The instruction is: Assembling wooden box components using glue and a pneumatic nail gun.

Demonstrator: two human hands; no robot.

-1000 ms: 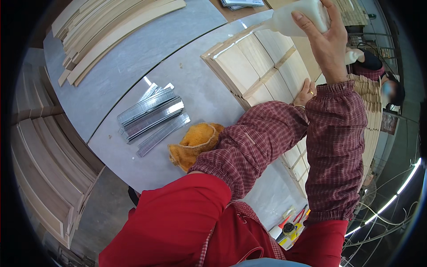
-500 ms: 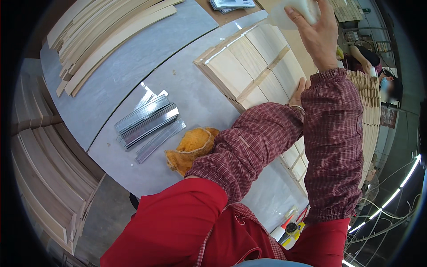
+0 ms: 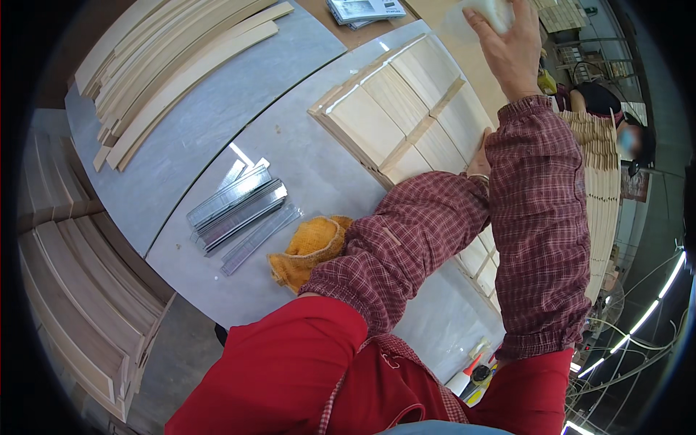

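Up at the top right, my right hand (image 3: 510,52) is closed around a translucent white squeeze bottle (image 3: 499,14), whose far end is cut off by the picture's edge. A stack of pale wooden panels (image 3: 364,125) lies on the grey table beneath it. White glue (image 3: 365,81) runs as a line along the top panel's far left edge, and a thin wooden strip (image 3: 433,118) crosses its boards. My left hand (image 3: 478,158) touches the panel at its right side; my right sleeve hides most of its fingers.
Metal staple strips (image 3: 241,206) and an orange knit glove (image 3: 312,246) lie left of my left arm. Long wooden slats (image 3: 170,72) fill the far left. Curved wooden frames (image 3: 80,283) stand beside the table. At the right are stacked wooden pieces (image 3: 598,196) and another person (image 3: 598,98).
The view has shifted slightly, so the table's things appear a little further left. My right hand still holds the bottle, moved slightly up and left in the picture. My left hand stays at the panel.
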